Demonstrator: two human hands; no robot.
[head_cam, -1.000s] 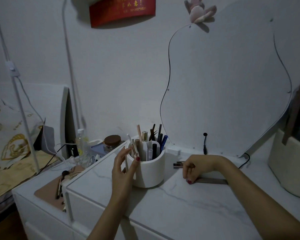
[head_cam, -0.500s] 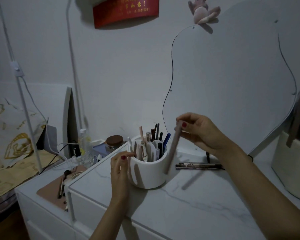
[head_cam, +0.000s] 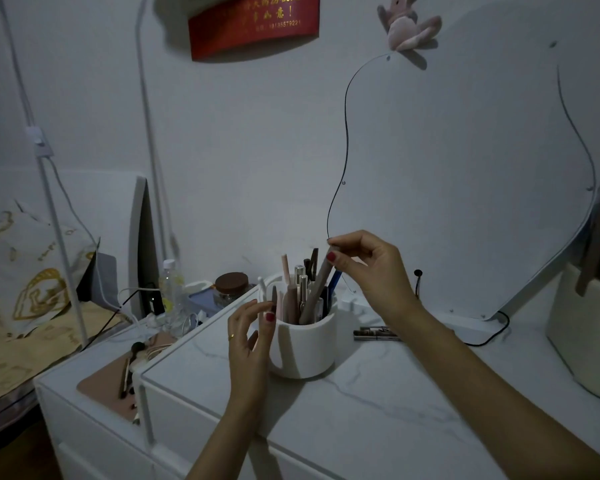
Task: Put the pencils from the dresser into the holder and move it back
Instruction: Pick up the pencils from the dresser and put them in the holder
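My right hand (head_cam: 368, 268) pinches the upper end of a long taupe pencil (head_cam: 315, 293) between thumb and fingers, above and just right of the round white ceramic holder (head_cam: 303, 348); the pencil slants down to the left with its lower end inside the holder's rim, among the pens and pencils standing there. Half a second ago the same pencil hung outside the holder's right wall, its tip near the dresser top; it is now inside, and my hand has shifted slightly left and lower. My left hand (head_cam: 248, 336) stands at the holder's left side, fingers loosely curled and holding nothing, thumb against the wall near the rim; whether the other fingers touch the wall cannot be told. A second ago this hand held a pale pencil at the rim; that pencil is no longer in it. The holder stands on the white marble-patterned dresser top (head_cam: 378, 410), near its left front part, in much the same spot as before. Two dark slim pencils (head_cam: 374, 333) lie side by side on the dresser top just right of the holder, partly behind my right forearm, unmoved from half a second ago. Behind them leans a large wavy-edged white mirror panel (head_cam: 465, 168), and a cream fabric basket (head_cam: 582, 334) stands at the far right edge of the view.
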